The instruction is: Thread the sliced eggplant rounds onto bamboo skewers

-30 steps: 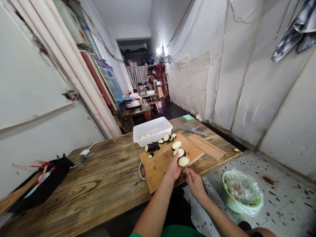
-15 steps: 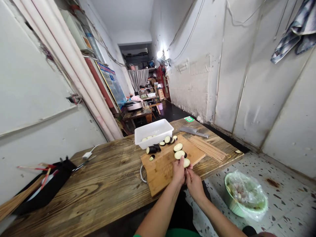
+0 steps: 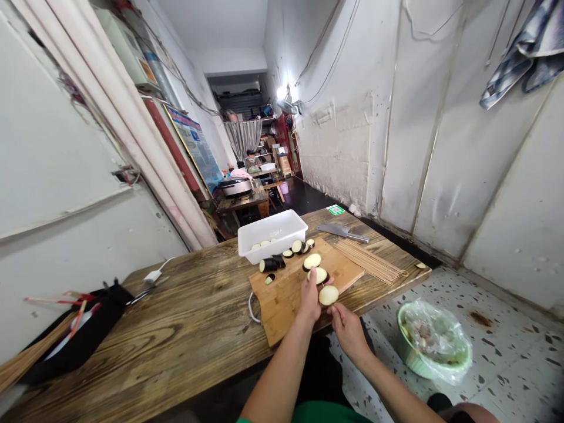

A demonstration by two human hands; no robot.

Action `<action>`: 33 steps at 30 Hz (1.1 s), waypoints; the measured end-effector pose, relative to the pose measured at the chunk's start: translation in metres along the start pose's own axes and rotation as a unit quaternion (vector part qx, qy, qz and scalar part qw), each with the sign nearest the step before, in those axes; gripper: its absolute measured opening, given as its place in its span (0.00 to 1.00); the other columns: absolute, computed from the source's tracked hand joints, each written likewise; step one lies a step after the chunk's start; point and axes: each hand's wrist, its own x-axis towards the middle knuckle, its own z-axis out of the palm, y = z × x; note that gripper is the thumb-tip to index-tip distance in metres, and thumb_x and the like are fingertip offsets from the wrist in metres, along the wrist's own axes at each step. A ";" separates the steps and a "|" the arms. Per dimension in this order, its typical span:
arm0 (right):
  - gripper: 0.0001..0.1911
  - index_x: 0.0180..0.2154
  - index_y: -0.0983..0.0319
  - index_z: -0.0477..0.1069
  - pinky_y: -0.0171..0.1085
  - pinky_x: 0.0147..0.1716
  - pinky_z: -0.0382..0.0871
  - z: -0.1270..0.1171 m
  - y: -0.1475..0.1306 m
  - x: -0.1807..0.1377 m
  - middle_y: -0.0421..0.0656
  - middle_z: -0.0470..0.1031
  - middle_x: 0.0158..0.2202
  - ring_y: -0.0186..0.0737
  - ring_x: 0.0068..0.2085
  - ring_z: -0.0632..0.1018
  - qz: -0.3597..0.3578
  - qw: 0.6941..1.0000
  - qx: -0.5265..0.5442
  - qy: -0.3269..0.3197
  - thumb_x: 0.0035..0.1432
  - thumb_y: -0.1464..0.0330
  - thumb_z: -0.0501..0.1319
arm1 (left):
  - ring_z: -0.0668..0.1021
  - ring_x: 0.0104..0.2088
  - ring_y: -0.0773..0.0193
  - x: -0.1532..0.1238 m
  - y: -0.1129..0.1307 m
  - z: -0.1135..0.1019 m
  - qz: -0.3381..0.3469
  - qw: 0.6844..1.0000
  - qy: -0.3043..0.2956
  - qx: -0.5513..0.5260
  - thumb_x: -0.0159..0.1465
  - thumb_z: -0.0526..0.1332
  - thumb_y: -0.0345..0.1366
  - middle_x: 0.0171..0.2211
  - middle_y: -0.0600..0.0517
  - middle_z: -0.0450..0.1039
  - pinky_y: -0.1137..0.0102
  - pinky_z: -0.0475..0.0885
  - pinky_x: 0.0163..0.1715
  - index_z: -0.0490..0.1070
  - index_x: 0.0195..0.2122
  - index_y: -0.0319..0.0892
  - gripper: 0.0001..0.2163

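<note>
My left hand (image 3: 311,296) is closed around an oval eggplant slice (image 3: 319,276), its thumb on the pale face. Closer to me is another eggplant slice (image 3: 328,295), with a short bit of thin skewer (image 3: 323,285) showing between the two. Just below that nearer slice, my right hand (image 3: 346,329) pinches the skewer's near end, mostly hidden by the fingers. A third eggplant slice (image 3: 312,262) sits just beyond the left hand, over the wooden cutting board (image 3: 286,311). Cut eggplant pieces (image 3: 268,265) with dark skin lie along the board's far edge.
Behind the board stands a white plastic tub (image 3: 273,235) with slices inside. A cleaver (image 3: 343,231) and a bundle of bamboo skewers (image 3: 370,260) lie to the right. A green bin (image 3: 412,352) is on the floor; a black holder (image 3: 79,335) stands at left. A person (image 3: 252,161) sits far back.
My left hand has moved from the nearest slice to the middle one, slightly away from me. The nearest slice now shows whole, between the two hands. My right hand still pinches below it.
</note>
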 end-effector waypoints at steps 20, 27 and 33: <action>0.22 0.28 0.59 0.66 0.33 0.19 0.55 -0.006 -0.001 -0.010 0.34 0.56 0.15 0.35 0.18 0.61 0.035 0.992 0.117 -0.022 0.61 0.50 0.49 | 0.78 0.43 0.56 -0.003 0.006 -0.010 -0.151 0.967 -0.175 -0.103 0.64 0.61 0.42 0.35 0.47 0.73 0.56 0.71 0.50 0.70 0.35 0.38 0.10; 0.22 0.28 0.59 0.65 0.33 0.20 0.55 -0.018 -0.002 -0.012 0.34 0.56 0.15 0.35 0.19 0.62 0.035 0.992 0.106 -0.052 0.61 0.49 0.48 | 0.74 0.53 0.47 0.004 0.022 -0.008 -0.140 0.974 -0.135 -0.117 0.62 0.54 0.59 0.50 0.38 0.73 0.50 0.73 0.49 0.72 0.45 0.37 0.28; 0.22 0.30 0.58 0.66 0.34 0.20 0.53 -0.018 0.000 -0.025 0.32 0.54 0.15 0.35 0.18 0.60 0.057 0.987 0.120 -0.092 0.61 0.49 0.47 | 0.79 0.44 0.54 0.013 0.036 -0.011 -0.089 0.986 -0.067 -0.124 0.64 0.61 0.45 0.43 0.42 0.76 0.54 0.74 0.49 0.73 0.40 0.37 0.14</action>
